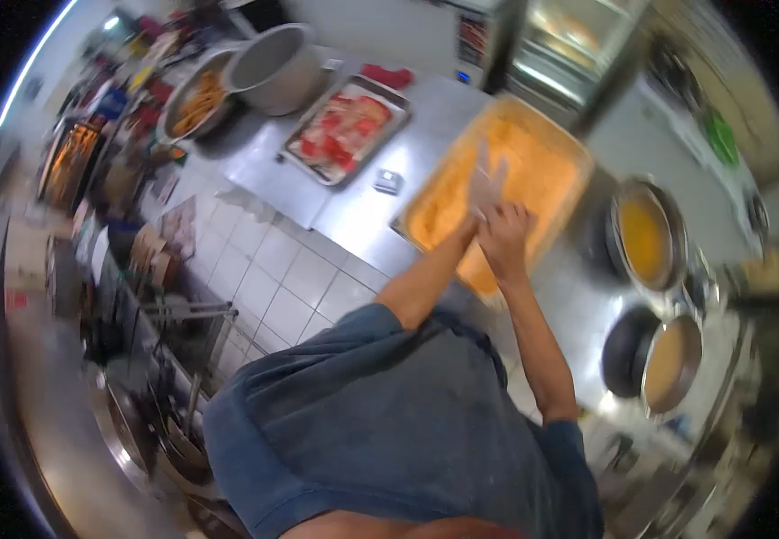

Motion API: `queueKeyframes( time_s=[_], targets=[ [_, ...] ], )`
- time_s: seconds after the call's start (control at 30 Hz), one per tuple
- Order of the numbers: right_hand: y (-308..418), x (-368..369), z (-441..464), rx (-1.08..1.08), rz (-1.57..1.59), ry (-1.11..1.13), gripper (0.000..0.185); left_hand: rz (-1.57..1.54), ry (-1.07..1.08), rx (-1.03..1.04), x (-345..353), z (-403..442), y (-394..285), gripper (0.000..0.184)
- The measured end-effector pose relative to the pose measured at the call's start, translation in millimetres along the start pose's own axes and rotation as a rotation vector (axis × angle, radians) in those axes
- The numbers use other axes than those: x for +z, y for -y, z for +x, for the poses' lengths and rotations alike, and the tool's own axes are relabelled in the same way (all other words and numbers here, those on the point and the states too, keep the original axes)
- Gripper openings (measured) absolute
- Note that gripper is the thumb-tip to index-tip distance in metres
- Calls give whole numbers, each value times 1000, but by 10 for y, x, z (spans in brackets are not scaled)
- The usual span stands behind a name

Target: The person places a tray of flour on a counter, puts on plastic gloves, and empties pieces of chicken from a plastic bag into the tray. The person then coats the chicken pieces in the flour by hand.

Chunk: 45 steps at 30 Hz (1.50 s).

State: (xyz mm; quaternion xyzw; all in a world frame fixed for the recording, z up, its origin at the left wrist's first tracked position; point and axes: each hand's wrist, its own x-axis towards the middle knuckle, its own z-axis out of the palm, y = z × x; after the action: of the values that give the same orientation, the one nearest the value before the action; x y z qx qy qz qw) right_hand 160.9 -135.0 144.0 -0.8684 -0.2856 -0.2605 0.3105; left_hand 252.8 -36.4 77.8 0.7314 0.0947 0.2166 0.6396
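Note:
Both of my hands are over a large rectangular tub (578, 148) filled with orange crumbs (542, 162). My left hand (486, 187) points away from me, its fingers apart, inside what looks like a thin, translucent plastic glove (490, 171). My right hand (506, 232) is closed at the left wrist, its fingers pinching the cuff of the glove. Motion blurs the fingertips, and the right hand partly hides the cuff.
Left of the tub are a metal tray (394, 126) of red and pale pieces, a small grey box (387, 182), a deep pot (272, 72) and a bowl (174, 126) of orange-brown food. Pans with yellow (643, 238) and beige (668, 364) contents stand to the right.

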Motion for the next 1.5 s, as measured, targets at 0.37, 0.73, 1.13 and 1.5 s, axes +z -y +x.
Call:
queueKeyframes(
  time_s=[0.37, 0.73, 1.13, 1.5],
  targets=[
    [209, -103, 173, -131, 39, 124, 27, -120, -8, 216, 111, 36, 126, 81],
    [438, -147, -72, 328, 183, -203, 27, -890, 135, -126, -73, 48, -166, 92],
    [290, -133, -117, 312, 7, -332, 16, -1276, 101, -302, 51, 277, -776, 99],
    [220, 128, -336, 641, 254, -203, 32, -1430, 58, -190, -55, 295, -1281, 94]
  ],
)
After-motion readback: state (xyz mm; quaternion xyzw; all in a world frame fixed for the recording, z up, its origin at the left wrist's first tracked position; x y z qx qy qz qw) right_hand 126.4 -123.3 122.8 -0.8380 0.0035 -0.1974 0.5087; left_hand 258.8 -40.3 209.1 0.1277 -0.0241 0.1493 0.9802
